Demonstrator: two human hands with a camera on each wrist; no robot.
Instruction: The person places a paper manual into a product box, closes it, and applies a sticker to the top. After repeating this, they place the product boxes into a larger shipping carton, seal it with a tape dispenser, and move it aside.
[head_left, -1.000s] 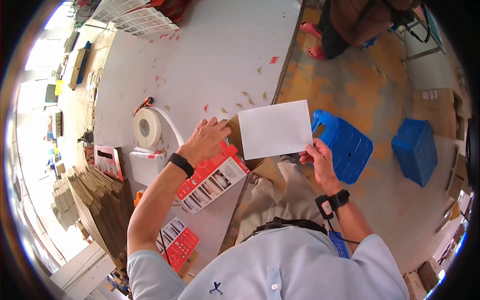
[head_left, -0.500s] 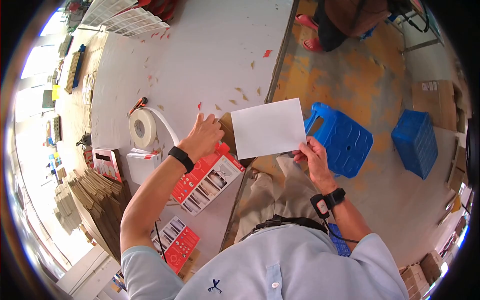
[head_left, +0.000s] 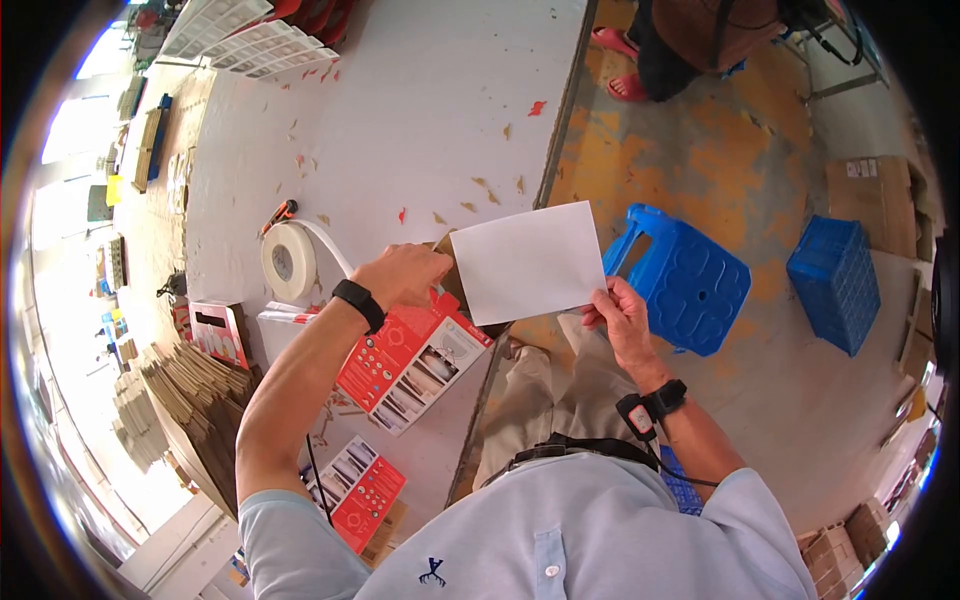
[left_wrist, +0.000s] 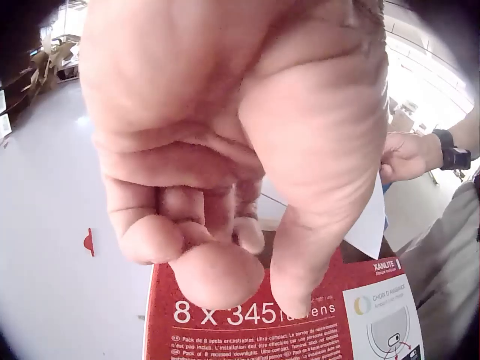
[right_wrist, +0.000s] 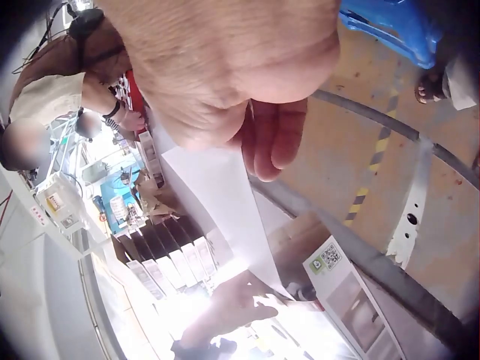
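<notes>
Where the sheet is: held up right by the box
Right hand: grip clamped on sheet corner, thumb on top
Left hand: knuckles up, fingers bent, clamped on box? can't tell tbh

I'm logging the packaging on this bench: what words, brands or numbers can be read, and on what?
"XANLITE": red box, top corner.
"8 x 345 lumens": same box, last word partly hidden by the left hand.
"CHOIX D'AMBIANCE": its white panel.
"Pack de 8 spots encastrables": start of its fine print.
Too small to read: print on the tape roll and brown carton.
</notes>
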